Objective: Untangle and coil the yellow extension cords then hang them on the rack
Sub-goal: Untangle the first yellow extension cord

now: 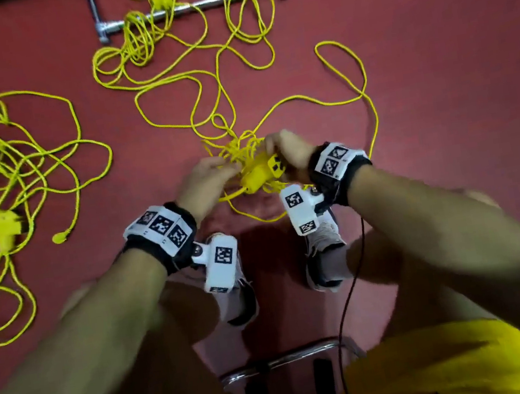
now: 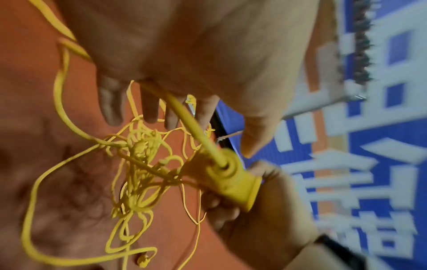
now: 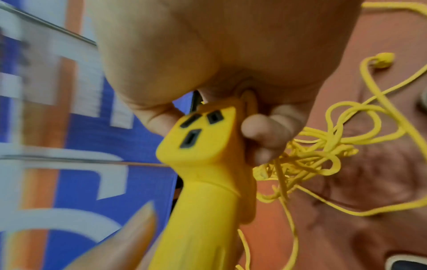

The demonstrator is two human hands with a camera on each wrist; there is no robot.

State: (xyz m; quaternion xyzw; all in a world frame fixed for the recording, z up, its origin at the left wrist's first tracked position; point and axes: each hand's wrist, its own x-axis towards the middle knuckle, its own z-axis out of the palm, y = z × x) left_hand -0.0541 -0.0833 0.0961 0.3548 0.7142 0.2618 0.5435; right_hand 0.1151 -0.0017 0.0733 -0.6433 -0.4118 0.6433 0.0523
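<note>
Fingers [image 3: 265,131] around yellow socket [image 3: 203,138]

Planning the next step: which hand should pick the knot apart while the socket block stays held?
Left, probably. The right hand already grips the socket block, while the left hand sits at the tangle, its fingers extended among the loops.

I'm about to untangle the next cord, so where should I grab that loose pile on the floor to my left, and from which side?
Probably take the left pile by its chunky socket block, reaching straight down from above: it lies exposed at the pile's near edge and is far thicker than the thin looping cord.
</note>
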